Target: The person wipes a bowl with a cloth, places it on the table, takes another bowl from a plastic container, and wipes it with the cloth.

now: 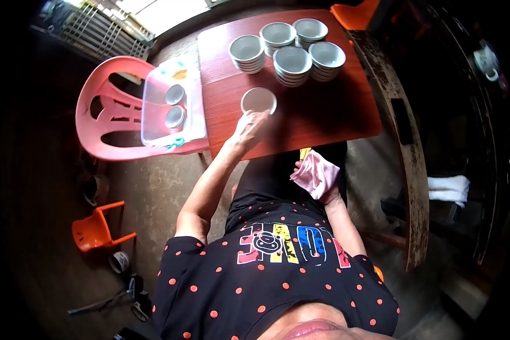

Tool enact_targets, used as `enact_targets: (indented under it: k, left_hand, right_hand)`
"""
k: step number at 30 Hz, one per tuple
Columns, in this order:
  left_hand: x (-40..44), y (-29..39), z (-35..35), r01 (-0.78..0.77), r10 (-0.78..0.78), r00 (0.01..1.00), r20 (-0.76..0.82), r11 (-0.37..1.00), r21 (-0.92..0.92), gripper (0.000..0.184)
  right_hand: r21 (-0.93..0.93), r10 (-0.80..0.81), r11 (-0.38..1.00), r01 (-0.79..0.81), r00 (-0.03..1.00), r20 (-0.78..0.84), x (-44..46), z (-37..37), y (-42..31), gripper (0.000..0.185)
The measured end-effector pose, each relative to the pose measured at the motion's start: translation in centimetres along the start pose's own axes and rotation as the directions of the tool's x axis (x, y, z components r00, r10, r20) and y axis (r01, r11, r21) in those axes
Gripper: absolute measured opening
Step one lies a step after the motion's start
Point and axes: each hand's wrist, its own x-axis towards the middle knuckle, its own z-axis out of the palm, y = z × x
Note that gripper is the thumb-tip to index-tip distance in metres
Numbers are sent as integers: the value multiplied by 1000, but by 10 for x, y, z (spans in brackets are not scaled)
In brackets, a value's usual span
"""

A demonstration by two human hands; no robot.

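Observation:
A white bowl (259, 100) sits on the red-brown table near its front edge. My left hand (250, 129) is closed on the bowl's near rim; the fingertips are partly hidden. Low in front of my lap, my right hand (330, 195) grips a pink cloth (317, 174), which hangs loosely over the fingers. A small yellow patch shows at the cloth's upper edge. Beyond the single bowl stand several stacks of similar bowls (292, 61), grouped close together toward the far right of the table.
Left of the table (224, 93), a pink plastic chair (88, 113) carries a clear plastic bin (147, 122) with two bowls (175, 117) inside. An orange stool (92, 231) lies on the floor at left. A worn wooden beam (408, 170) runs along the right.

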Motion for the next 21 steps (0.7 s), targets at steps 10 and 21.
enact_targets:
  k: [10,21]
  left_hand:
    - [-36,-128,-63,399,-575,693,-435,808,-433,29]
    - [-33,-343,-7,701,-705,562,-432,683,-205,32]
  right_hand:
    - [-394,-204,905,160,976,-71,7,7,-1,34]
    - [-203,-85,979,37,969,-232,10,-25,10,29]
